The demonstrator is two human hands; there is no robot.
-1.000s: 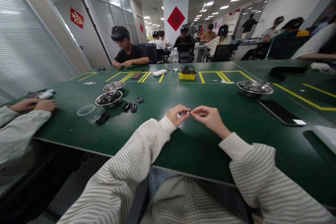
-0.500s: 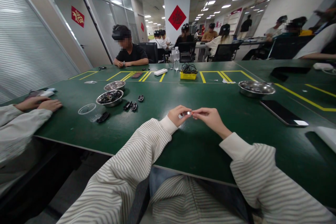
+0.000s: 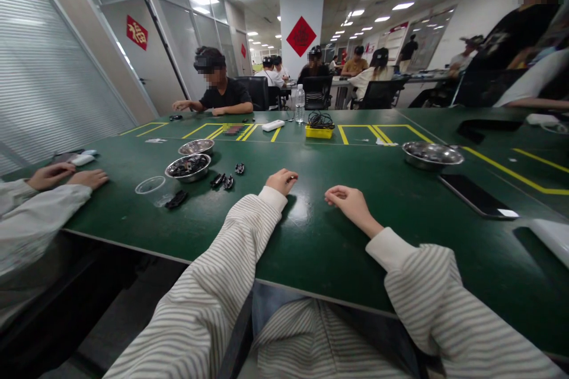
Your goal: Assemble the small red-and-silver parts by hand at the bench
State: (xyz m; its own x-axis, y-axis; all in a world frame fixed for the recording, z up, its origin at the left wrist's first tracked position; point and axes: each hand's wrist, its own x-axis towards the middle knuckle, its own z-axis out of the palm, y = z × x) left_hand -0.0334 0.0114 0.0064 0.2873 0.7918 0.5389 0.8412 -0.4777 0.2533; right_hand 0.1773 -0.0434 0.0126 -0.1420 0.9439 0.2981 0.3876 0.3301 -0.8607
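Note:
My left hand (image 3: pixel 281 181) hovers over the green table (image 3: pixel 306 249), its fingers curled together. A small dark spot shows between its fingertips, too small to name. To the right, my right hand (image 3: pixel 349 200) is closed, thumb against fingers; whatever it may hold is hidden. A gap of bare tabletop separates the two hands. Left of my left hand lie several black plastic pieces (image 3: pixel 217 180), with another black piece (image 3: pixel 176 199) nearer the edge. Beside them stands a metal bowl (image 3: pixel 207 173) filled with dark parts.
Behind that bowl is a second metal bowl (image 3: pixel 196 143); a third bowl (image 3: pixel 432 160) sits right. A clear plastic cup (image 3: pixel 150 185), a phone (image 3: pixel 478 195), a yellow tray (image 3: pixel 318 133) of cables and a water bottle (image 3: pixel 300 103) also occupy the table. A co-worker's hands (image 3: pixel 89 178) rest at left.
My hands have moved apart, the left one going left and away from me. The small shiny piece between them no longer shows. A person in black now stands at far right.

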